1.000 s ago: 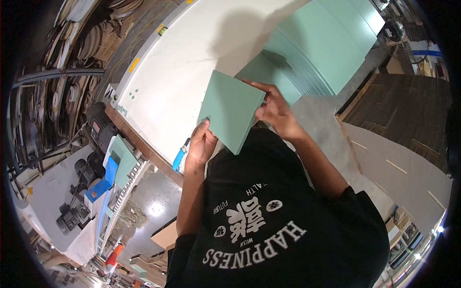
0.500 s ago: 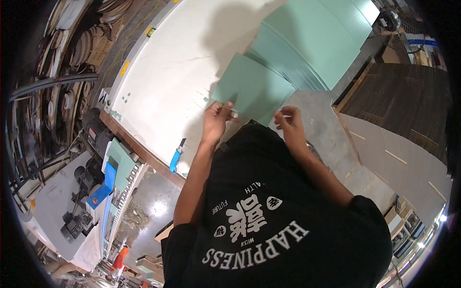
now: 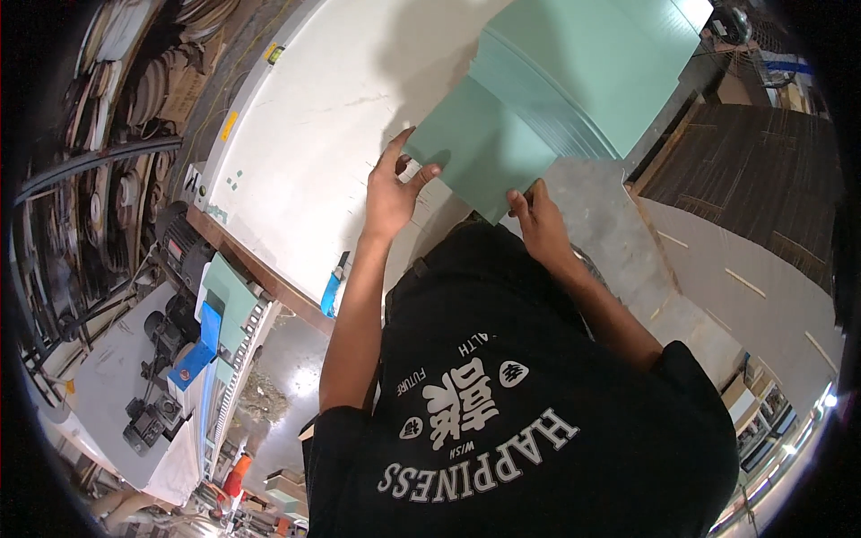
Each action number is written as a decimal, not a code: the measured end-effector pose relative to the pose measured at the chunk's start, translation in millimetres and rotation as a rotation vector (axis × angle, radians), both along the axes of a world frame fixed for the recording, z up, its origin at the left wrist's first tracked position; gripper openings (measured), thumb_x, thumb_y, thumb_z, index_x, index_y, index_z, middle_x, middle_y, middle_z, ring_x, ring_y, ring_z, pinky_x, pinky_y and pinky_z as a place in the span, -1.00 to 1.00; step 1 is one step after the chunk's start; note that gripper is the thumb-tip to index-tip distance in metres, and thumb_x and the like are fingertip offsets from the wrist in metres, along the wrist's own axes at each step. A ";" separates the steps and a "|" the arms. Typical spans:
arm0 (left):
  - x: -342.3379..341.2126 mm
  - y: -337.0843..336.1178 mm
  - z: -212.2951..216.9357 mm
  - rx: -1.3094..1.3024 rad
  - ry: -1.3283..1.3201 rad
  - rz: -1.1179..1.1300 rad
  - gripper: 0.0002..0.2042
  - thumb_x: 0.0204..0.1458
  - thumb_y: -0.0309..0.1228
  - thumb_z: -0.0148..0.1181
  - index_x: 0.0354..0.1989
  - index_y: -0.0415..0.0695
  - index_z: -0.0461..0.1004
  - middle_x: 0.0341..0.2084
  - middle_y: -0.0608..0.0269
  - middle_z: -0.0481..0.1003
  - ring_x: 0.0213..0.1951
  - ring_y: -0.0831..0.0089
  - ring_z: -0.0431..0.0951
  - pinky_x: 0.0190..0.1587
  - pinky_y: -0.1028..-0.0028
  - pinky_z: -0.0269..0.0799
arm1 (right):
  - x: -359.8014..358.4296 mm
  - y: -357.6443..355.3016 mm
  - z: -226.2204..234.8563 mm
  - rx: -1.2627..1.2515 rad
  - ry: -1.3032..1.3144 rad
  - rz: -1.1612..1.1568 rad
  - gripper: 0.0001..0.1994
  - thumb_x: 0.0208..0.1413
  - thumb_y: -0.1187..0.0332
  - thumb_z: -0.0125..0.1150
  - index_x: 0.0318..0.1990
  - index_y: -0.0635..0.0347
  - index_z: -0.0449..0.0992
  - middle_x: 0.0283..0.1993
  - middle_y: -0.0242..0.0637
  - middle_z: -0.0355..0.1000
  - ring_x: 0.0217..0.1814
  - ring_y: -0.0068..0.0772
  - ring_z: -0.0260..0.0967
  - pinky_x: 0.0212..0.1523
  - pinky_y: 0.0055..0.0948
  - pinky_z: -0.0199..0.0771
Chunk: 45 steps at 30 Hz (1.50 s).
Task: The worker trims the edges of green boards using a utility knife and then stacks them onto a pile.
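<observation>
Both hands, left [image 3: 392,193] and right [image 3: 535,218], still grip the green panel [image 3: 480,148], now pushed farther onto the white table [image 3: 305,134].

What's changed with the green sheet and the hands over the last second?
The square pale green sheet, earlier lifted and tilted above the white table, has come down flat beside the stack of green sheets. The left hand now rests at its left edge, the right hand at its near corner. The stack stayed put.

One head camera looks steeply down over my chest, close to my hands at upper centre of the frame; fisheye bends edges.
</observation>
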State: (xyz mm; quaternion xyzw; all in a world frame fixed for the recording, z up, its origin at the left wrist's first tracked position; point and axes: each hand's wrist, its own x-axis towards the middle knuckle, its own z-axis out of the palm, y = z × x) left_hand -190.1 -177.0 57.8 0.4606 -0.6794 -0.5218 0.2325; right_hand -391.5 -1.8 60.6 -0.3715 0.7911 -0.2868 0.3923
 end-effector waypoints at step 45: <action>435.1 38.5 -116.6 -0.381 -1.023 1.163 -0.44 0.20 -0.10 0.24 0.32 -0.07 0.37 0.20 -0.08 0.39 0.25 -0.08 0.34 0.29 -0.01 0.22 | 11.9 -57.4 43.5 -0.635 0.239 0.175 -0.61 0.28 0.42 0.32 -0.52 0.20 0.24 -0.57 -0.35 0.19 -0.53 -0.55 0.06 -0.50 -0.48 0.16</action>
